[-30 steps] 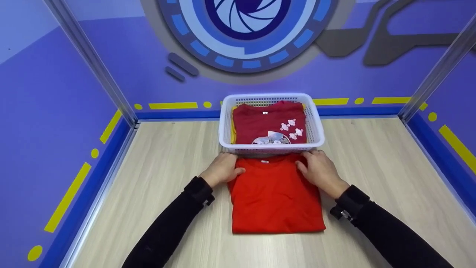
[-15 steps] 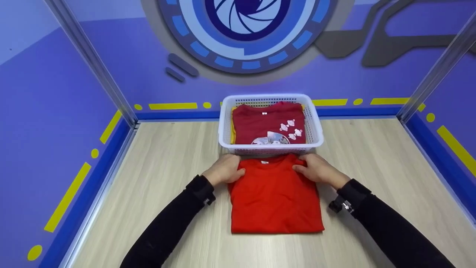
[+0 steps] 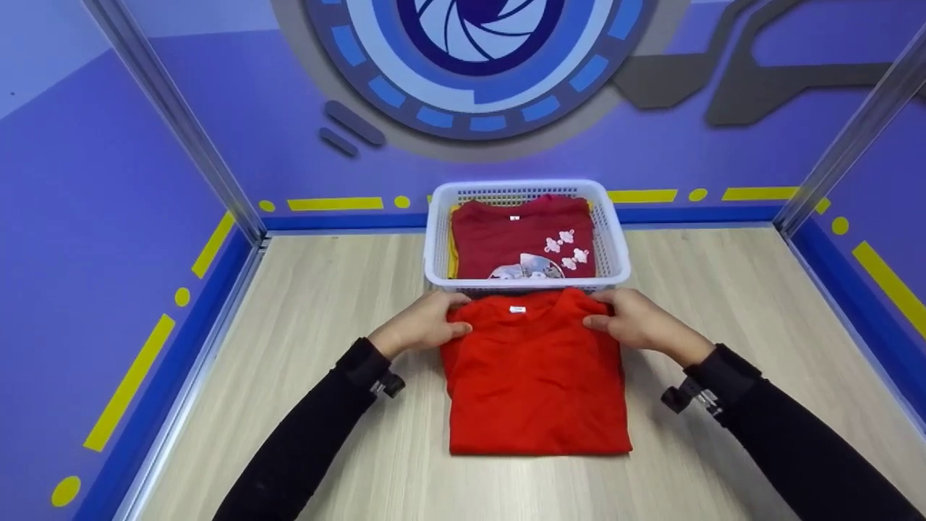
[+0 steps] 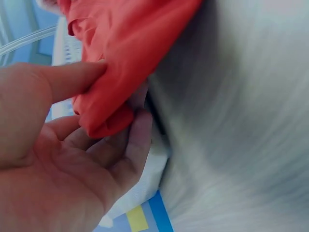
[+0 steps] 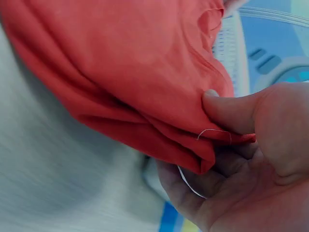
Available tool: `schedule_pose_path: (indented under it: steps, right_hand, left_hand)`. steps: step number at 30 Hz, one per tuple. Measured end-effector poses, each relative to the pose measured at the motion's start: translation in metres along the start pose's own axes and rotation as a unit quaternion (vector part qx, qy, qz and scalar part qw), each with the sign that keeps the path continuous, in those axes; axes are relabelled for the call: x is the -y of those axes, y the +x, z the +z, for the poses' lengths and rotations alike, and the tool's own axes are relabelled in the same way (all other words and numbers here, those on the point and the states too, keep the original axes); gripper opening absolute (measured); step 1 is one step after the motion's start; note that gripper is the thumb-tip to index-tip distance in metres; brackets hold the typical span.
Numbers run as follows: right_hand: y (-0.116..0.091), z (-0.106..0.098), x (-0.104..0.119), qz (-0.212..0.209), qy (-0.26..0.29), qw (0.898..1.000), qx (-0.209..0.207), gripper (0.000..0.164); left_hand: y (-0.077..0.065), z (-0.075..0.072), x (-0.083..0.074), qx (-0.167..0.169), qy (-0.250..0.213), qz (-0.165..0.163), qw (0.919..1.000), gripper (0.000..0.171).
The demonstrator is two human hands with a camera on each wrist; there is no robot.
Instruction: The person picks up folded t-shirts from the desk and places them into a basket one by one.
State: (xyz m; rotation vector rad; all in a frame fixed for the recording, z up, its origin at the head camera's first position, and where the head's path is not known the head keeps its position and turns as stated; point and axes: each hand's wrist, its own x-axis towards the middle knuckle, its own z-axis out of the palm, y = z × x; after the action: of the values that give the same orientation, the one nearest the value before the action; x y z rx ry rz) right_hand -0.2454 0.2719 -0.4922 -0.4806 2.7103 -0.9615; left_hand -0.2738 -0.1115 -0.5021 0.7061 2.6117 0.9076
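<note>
A folded red T-shirt (image 3: 535,391) lies on the table just in front of a white basket, its collar end raised a little. At its far left corner my left hand (image 3: 427,322) pinches the cloth, thumb on top and fingers underneath, as the left wrist view shows on the red fabric (image 4: 130,43). My right hand (image 3: 636,318) grips the far right corner the same way. In the right wrist view the thumb presses on the red cloth (image 5: 145,72), the fingers curl beneath it, and a loose white thread hangs there.
The white plastic basket (image 3: 434,271) stands against the back wall, holding a dark red printed shirt (image 3: 499,239) on top of yellow cloth. Blue-purple panels (image 3: 347,166) enclose the wooden table (image 3: 325,289) at the back and sides.
The shirt's collar end has risen off the table towards the basket's front. Both hands have shifted slightly outward, their fingers now under the cloth. The basket stays where it was.
</note>
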Motion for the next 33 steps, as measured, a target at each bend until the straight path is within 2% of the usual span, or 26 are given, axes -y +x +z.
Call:
schedule_pose_path:
  steps: [5, 8, 14, 17, 20, 22, 26, 31, 33]
  right_hand:
    - [-0.009, -0.012, 0.013, -0.008, 0.004, 1.0, -0.017, 0.027]
    - [-0.013, -0.018, 0.017, -0.02, -0.009, 0.999, -0.03, 0.027]
    - [-0.017, -0.03, 0.022, -0.045, -0.023, 0.998, -0.034, 0.022]
    - [-0.023, -0.041, 0.031, -0.05, -0.026, 0.998, -0.04, 0.021]
    - [-0.029, -0.053, 0.044, -0.063, -0.036, 0.995, -0.064, 0.011]
    - [-0.031, -0.06, 0.052, -0.074, -0.052, 0.992, -0.092, 0.005]
    - [-0.031, -0.071, 0.065, -0.108, -0.082, 0.98, -0.144, 0.004]
    - [-0.027, -0.082, 0.075, -0.158, -0.095, 0.963, -0.197, 0.008]
    - [-0.025, -0.087, 0.079, -0.167, -0.093, 0.959, -0.209, 0.011]
  left_hand:
    - [-0.004, -0.008, -0.002, -0.002, -0.032, 0.021, 0.9993, 0.019]
    - [-0.005, -0.012, -0.003, -0.009, -0.041, 0.034, 0.9985, 0.012]
    - [-0.009, -0.026, -0.012, -0.028, -0.043, 0.048, 0.9975, 0.017]
    - [-0.013, -0.038, -0.023, -0.039, -0.041, 0.068, 0.996, 0.021]
    - [-0.017, -0.051, -0.034, -0.065, -0.05, 0.088, 0.9927, 0.022]
    - [-0.019, -0.059, -0.041, -0.089, -0.06, 0.096, 0.9896, 0.022]
    - [-0.021, -0.075, -0.048, -0.121, -0.068, 0.109, 0.9843, 0.023]
    - [-0.02, -0.096, -0.056, -0.145, -0.062, 0.125, 0.9796, 0.023]
    - [-0.019, -0.104, -0.061, -0.15, -0.058, 0.128, 0.9787, 0.022]
